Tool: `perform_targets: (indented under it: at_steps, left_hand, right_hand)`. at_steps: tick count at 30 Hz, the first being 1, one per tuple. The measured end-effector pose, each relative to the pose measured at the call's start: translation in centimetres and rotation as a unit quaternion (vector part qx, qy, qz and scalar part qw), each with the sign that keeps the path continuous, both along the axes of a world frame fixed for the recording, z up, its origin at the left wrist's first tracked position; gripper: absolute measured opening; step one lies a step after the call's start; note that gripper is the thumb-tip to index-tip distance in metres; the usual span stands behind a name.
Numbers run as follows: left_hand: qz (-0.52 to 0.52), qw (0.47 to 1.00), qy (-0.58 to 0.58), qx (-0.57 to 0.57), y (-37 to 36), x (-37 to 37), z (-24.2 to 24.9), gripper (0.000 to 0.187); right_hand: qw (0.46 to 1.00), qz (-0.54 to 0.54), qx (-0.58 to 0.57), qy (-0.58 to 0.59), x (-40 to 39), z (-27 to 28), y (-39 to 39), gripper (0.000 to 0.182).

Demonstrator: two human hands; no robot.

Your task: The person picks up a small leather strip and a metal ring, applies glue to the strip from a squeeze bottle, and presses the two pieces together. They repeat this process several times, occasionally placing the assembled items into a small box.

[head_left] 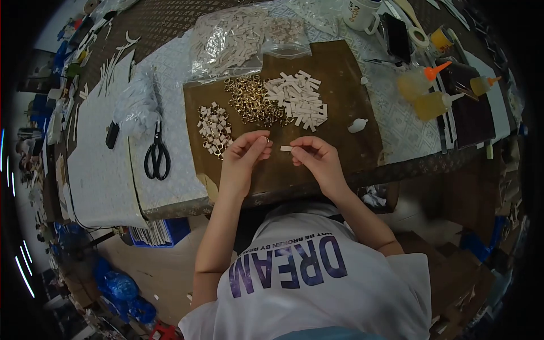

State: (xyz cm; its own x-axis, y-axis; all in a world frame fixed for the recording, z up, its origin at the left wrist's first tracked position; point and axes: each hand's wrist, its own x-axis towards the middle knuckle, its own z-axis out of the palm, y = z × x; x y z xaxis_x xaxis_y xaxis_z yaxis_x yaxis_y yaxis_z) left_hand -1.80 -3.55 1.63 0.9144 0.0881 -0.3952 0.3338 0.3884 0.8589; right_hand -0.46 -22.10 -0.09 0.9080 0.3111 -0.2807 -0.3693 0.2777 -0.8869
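Observation:
My left hand [245,158] is closed in a pinch, with thumb and forefinger around something small that I cannot make out. Between the thumb and finger of my right hand [318,161] is a short cream strip [286,148], its free end pointing toward the left hand. Just beyond the hands, on a brown mat [351,85], lie a heap of gold metal rings [249,101] and a pile of similar loose strips [303,102]. At the left of the mat sits a smaller heap of rings with cream strips folded on them [213,127].
Clear plastic bags of strips [226,39] lie at the back. Black-handled scissors [157,156] rest left of the mat. On the right are a small white container [357,125], yellowish squeeze bottles [428,107], a phone [395,37] and a white mug [360,14].

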Motion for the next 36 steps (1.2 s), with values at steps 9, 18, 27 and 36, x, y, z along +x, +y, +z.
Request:
perform_targets:
  at_steps: [9, 18, 27, 36]
  left_hand:
    - [-0.010, 0.997, -0.013, -0.071, 0.9, -2.6, 0.2, 0.019]
    - [-0.041, 0.994, -0.020, -0.098, 2.3, -4.2, -0.5, 0.023]
    - [-0.040, 0.991, -0.031, -0.123, 2.7, -5.4, -0.7, 0.022]
    - [-0.010, 0.997, -0.072, 0.017, 2.2, -6.0, -0.5, 0.019]
  right_hand:
    - [0.999, 0.027, -0.014, -0.017, -0.8, 0.4, 1.7, 0.015]
    - [0.996, 0.092, -0.022, -0.001, -1.3, 0.5, 2.4, 0.017]
    - [0.993, 0.113, 0.023, -0.018, -1.8, 0.7, 3.9, 0.012]
    - [0.965, 0.124, -0.164, -0.163, -2.3, 1.5, 3.7, 0.008]
